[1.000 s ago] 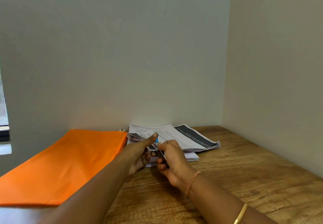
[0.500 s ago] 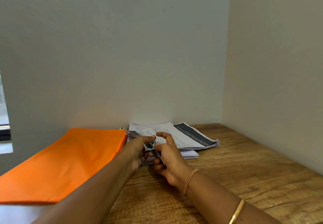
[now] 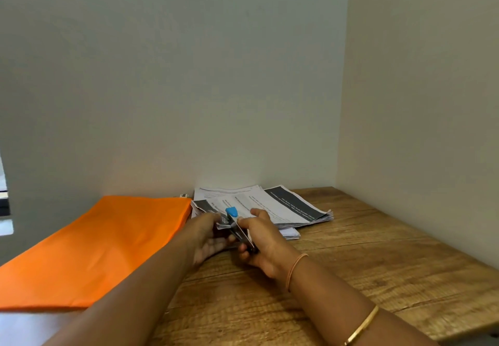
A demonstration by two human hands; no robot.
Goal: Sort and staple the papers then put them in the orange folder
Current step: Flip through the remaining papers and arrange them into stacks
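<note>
Stapling here, we see the risks run from nine o'clock across. The orange folder (image 3: 108,245) lies flat at nine o'clock of our hands, with nothing visibly filed yet. If our left hand (image 3: 208,235) slackens its pinch on the dark near corner of the papers (image 3: 283,205), the sheets could fan and the staple would miss some. The stapler (image 3: 239,228), blue nose towards twelve o'clock, might bite too near the edge and tear out. Our right hand (image 3: 263,240) curls round the stapler. Both hands meet at that corner, wrists low over the wooden table (image 3: 391,264). The rest of the stack spreads towards two o'clock.
</note>
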